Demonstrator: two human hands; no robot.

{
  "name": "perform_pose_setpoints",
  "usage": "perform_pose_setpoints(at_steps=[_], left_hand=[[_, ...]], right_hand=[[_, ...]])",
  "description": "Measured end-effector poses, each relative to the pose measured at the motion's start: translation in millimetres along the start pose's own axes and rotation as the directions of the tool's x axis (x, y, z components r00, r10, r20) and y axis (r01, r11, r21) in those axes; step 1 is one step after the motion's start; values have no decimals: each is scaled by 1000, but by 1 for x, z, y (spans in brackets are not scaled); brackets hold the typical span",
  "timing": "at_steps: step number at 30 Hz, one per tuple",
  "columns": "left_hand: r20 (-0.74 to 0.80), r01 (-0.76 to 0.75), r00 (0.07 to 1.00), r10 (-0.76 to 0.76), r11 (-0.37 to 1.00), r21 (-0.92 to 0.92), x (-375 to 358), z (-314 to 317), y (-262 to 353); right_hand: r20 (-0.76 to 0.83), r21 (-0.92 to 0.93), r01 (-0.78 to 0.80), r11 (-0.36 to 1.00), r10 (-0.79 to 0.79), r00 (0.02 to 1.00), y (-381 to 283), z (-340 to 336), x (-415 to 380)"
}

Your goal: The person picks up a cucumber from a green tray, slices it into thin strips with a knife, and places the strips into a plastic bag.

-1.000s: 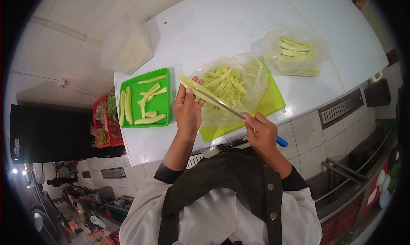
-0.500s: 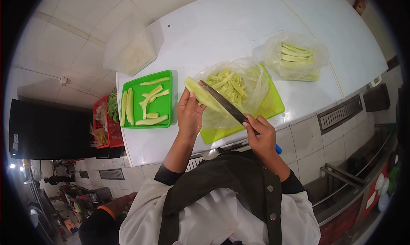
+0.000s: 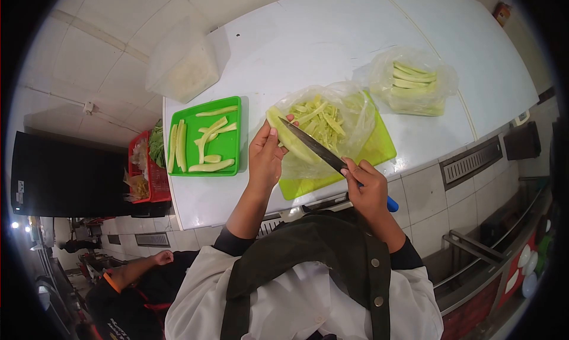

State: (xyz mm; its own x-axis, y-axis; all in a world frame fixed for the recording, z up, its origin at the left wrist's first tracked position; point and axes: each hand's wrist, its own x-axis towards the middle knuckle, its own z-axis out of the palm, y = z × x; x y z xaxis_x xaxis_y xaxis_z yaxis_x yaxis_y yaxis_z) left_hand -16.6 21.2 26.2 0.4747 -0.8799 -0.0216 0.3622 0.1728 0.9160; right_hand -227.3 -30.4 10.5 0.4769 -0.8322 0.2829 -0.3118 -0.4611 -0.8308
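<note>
My left hand point(image 3: 265, 156) is wrapped round a long, pale green piece of cucumber point(image 3: 290, 140), held up at a slant. In my right hand point(image 3: 368, 187) is a knife point(image 3: 317, 149) with a dark blade and a blue handle. The blade lies along the cucumber's right side, its tip near my left fingers. Below them, an open clear plastic bag point(image 3: 357, 124) holds a heap of pale green strips point(image 3: 320, 118). That bag rests on a light green cutting board point(image 3: 384, 149).
Left of my hands, a green tray point(image 3: 192, 132) carries several cucumber pieces. A translucent container point(image 3: 184, 64) stands behind it. Another plastic bag point(image 3: 415, 82) of long pieces sits at the right. Beyond the table's left edge are a red basket point(image 3: 159, 187) and a co-worker's arm point(image 3: 136, 272).
The cucumber and my left hand have shifted slightly right. The knife has moved a little right and down. A co-worker's forearm and hand now show more fully at lower left.
</note>
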Motion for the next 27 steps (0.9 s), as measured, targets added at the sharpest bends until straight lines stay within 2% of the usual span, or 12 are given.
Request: perform_pose_setpoints(at_steps=[5,11,20,27], left_hand=[[-7,3,1000,-3,1000,6,0,1,-1],[-10,13,1000,-13,1000,0,1,4,2],[15,27,1000,-27,999,17,4,9,1],[0,26,1000,-26,1000,13,1,21,-4]], right_hand=[[-2,-10,10,1000,-10,1000,4,2,1],[50,141,-34,989,28,998,14,8,3],[51,198,-6,980,-4,999,19,9,8],[67,366,-92,926,73,995,26,23,5]])
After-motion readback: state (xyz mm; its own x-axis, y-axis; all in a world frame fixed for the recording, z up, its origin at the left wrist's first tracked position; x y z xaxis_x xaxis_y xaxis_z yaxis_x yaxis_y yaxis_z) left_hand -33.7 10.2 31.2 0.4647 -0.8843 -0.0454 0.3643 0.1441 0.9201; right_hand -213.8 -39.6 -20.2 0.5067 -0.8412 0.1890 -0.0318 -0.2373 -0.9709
